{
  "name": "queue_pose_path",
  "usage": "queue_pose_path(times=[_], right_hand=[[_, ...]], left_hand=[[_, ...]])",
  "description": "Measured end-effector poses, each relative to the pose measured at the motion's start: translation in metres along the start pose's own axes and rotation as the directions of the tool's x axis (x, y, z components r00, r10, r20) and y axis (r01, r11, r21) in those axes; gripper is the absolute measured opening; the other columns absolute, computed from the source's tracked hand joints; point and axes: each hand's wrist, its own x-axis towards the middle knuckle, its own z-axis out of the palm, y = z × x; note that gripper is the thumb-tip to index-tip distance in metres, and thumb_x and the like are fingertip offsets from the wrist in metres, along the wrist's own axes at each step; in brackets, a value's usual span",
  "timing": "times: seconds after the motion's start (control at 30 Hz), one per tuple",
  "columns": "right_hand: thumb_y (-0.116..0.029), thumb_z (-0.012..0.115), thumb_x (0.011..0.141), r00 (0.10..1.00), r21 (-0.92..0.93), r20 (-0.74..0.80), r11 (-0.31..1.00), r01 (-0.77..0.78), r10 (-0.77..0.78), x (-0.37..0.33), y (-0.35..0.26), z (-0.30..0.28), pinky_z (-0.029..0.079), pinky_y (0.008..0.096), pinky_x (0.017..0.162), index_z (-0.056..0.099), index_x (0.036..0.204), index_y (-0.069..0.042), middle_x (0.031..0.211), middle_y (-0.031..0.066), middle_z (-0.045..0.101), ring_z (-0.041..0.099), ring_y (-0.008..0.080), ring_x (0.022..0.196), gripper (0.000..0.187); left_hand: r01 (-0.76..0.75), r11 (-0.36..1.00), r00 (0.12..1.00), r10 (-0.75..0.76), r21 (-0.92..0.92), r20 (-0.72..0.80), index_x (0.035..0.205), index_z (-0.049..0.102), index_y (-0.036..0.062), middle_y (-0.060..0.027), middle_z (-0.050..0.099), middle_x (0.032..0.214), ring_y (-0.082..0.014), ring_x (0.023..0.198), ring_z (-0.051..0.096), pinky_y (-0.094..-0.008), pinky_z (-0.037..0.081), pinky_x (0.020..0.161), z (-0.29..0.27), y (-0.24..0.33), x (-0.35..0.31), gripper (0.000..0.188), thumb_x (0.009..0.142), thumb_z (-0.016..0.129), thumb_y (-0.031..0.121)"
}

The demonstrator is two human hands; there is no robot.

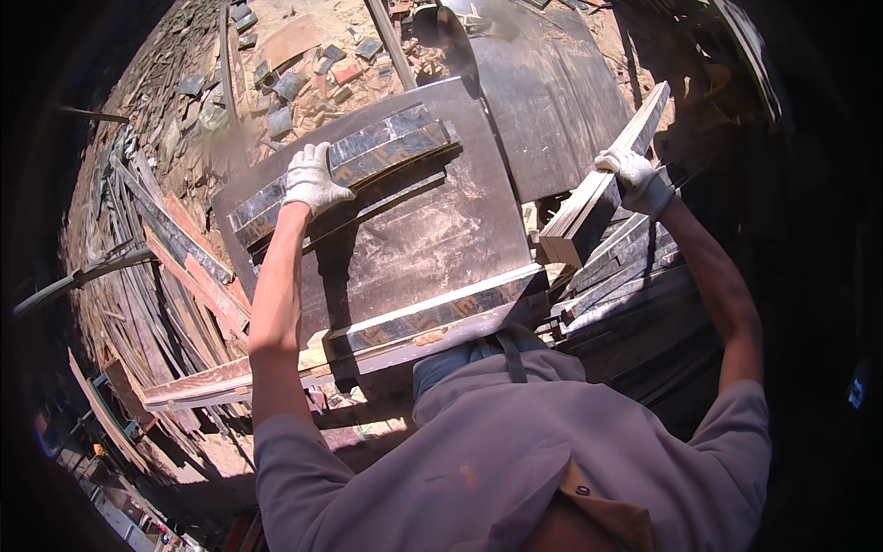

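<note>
White work gloves cover both my hands. My left hand lies across a stack of dark-faced plywood strips on a brown board table, its thumb spread to the right and its fingers reaching toward the stack's far edge. Off the table's right side, my right hand is closed round the upper part of a bundle of plywood strips. This bundle is tilted, its pale edges upward and its lower end by the table's right edge. Another plywood strip lies along the table's near edge, in front of my body.
More strips are piled below the right-hand bundle. A second dark board stands beyond the table at right. Long wood scraps heap up on the left, and broken offcuts cover the ground at the far side.
</note>
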Motion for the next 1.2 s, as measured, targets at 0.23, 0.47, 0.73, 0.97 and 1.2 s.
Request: queue_pose_path(times=[0.23, 0.47, 0.73, 0.97, 1.2], right_hand=[[-0.020, 0.082, 0.080, 1.000, -0.013, -0.012, 1.000, 0.003, -0.003, -0.002, -0.005, -0.002, 0.054, 0.0476, 0.086, 0.064, 0.108, -0.007, 0.104, 0.0152, 0.067, 0.067, 0.0400, 0.100, 0.035], [-0.006, 0.070, 0.082, 1.000, -0.029, -0.011, 0.999, 0.019, -0.019, 0.009, -0.009, -0.002, 0.054, 0.0470, 0.085, 0.065, 0.107, -0.007, 0.099, 0.0142, 0.066, 0.066, 0.0389, 0.097, 0.026], [-0.001, 0.060, 0.083, 0.994, -0.083, 0.110, 0.996, -0.015, 0.025, 0.004, 0.010, 0.017, 0.055, 0.0459, 0.089, 0.065, 0.110, -0.007, 0.106, 0.0156, 0.066, 0.066, 0.0382, 0.104, 0.028], [0.001, 0.062, 0.080, 0.998, -0.062, 0.040, 0.997, 0.046, -0.044, 0.005, 0.005, 0.016, 0.055, 0.0462, 0.084, 0.064, 0.108, -0.007, 0.101, 0.0155, 0.066, 0.066, 0.0382, 0.099, 0.029], [-0.005, 0.063, 0.087, 1.000, -0.023, 0.014, 0.999, 0.025, -0.024, 0.001, 0.000, 0.010, 0.054, 0.0492, 0.084, 0.063, 0.108, -0.007, 0.100, 0.0173, 0.065, 0.065, 0.0404, 0.097, 0.021]], left_hand=[[-0.133, 0.990, 0.967, 0.140, 0.049, -0.212, 0.166, 0.023, 0.0045, -0.0241, 0.022, 0.170, -0.0429, 0.160, 0.014, -0.0578, 0.007, 0.131, 0.034, 0.043, -0.064, 0.137, 0.063, 0.092, 0.060], [0.039, 0.992, 0.880, -0.090, -0.119, -0.466, 0.163, 0.031, 0.0039, -0.0220, 0.031, 0.165, -0.0414, 0.156, 0.025, -0.0574, 0.014, 0.130, 0.065, 0.074, -0.103, 0.119, 0.071, 0.092, 0.048], [-0.104, 0.960, 0.954, 0.170, -0.259, 0.247, 0.150, 0.051, 0.0037, -0.0199, 0.054, 0.142, -0.0405, 0.136, 0.047, -0.0534, 0.035, 0.116, 0.115, 0.125, -0.268, 0.077, 0.094, 0.066, 0.054], [0.010, 0.959, 0.828, 0.150, -0.282, 0.541, 0.123, 0.066, 0.0045, -0.0204, 0.056, 0.120, -0.0367, 0.117, 0.054, -0.0462, 0.046, 0.105, 0.076, 0.133, -0.240, 0.067, 0.072, 0.076, 0.046], [0.246, 0.846, 0.873, 0.019, -0.473, 0.487, 0.116, 0.063, 0.0037, -0.0195, 0.065, 0.116, -0.0358, 0.113, 0.063, -0.0416, 0.051, 0.100, 0.048, 0.144, -0.245, 0.073, 0.059, 0.095, 0.036]])
